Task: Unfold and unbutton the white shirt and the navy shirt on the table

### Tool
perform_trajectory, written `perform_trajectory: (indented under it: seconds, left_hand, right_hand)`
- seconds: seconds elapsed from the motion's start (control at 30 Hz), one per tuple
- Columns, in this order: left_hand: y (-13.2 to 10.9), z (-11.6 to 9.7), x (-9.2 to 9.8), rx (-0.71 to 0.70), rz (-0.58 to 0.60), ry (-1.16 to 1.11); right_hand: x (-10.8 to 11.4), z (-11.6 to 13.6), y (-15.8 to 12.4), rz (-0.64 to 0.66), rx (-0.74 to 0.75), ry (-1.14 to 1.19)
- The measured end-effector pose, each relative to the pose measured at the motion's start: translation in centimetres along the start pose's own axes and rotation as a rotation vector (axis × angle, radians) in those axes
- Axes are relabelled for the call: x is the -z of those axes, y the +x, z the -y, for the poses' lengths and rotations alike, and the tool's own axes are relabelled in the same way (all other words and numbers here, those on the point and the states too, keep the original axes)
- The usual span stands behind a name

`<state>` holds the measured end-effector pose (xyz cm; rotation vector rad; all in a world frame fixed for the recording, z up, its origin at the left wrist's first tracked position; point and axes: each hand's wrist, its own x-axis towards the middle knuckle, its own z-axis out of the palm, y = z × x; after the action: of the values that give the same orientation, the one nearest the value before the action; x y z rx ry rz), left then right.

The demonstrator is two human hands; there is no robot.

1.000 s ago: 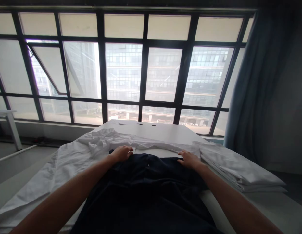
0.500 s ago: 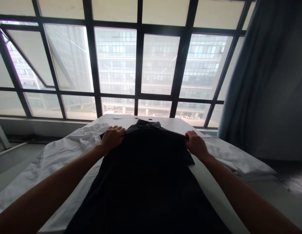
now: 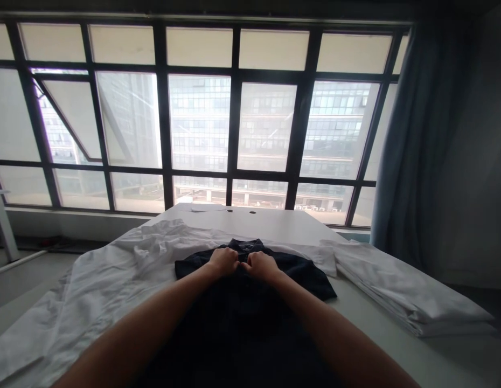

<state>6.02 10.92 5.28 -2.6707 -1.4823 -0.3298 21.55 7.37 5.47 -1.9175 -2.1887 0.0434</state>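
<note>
A dark short-sleeved shirt (image 3: 250,323) with a collar lies spread on the white table (image 3: 270,221), its collar pointing toward the window. Just below the collar, my left hand (image 3: 225,262) is closed on the shirt's front. My right hand (image 3: 262,265) is closed on the cloth beside it, the two hands nearly touching. The sleeves stretch out flat to either side. My forearms cover part of the shirt's body, and the fingertips are partly hidden.
Rumpled white cloth (image 3: 125,275) covers the table's left side and runs under the shirt. To the right sits a stack of folded white cloth (image 3: 412,291). Behind the table are large framed windows, with a blue-grey curtain (image 3: 412,151) at the right.
Both hands have left the shirt's shoulders and come together below the collar. The shirt now lies lower and nearer, flat on the table. The view has tilted up.
</note>
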Motion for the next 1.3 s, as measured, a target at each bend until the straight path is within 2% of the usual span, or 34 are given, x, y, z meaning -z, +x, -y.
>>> perform_trajectory:
  seconds: [0.13, 0.27, 0.47, 0.63, 0.7, 0.8, 0.93, 1.3]
  left_hand:
    - [1.6, 0.4, -1.2, 0.041, 0.018, -0.048]
    - [2.1, 0.8, -2.2, 0.061, 0.0, -0.096]
    - [1.9, -0.3, -2.9, 0.084, -0.062, -0.185]
    - [0.8, -1.5, -4.2, -0.021, -0.146, -0.345]
    - [0.5, -1.5, -4.9, -0.073, -0.171, -0.411]
    - [0.2, -1.2, -5.6, -0.112, -0.201, -0.493]
    - [0.1, -0.9, -5.8, -0.095, -0.206, -0.513]
    - [0.4, -0.4, -6.1, 0.002, -0.183, -0.609]
  right_hand:
    - [-1.6, 0.2, 2.1, 0.073, -0.104, 0.099]
    - [-2.4, -0.7, 3.3, 0.06, -0.169, 0.19]
    - [-3.6, -3.4, 3.1, 0.073, -0.099, 0.432]
    - [-5.3, -5.2, 1.7, -0.055, -0.043, 0.795]
    - [-5.8, -5.4, 1.3, -0.089, -0.013, 0.864]
    - [-5.9, -5.4, 0.8, -0.12, 0.037, 0.835]
    - [-5.6, -5.2, 0.4, -0.167, 0.082, 0.713]
    - [-5.0, -4.6, -0.2, -0.181, 0.055, 0.387]
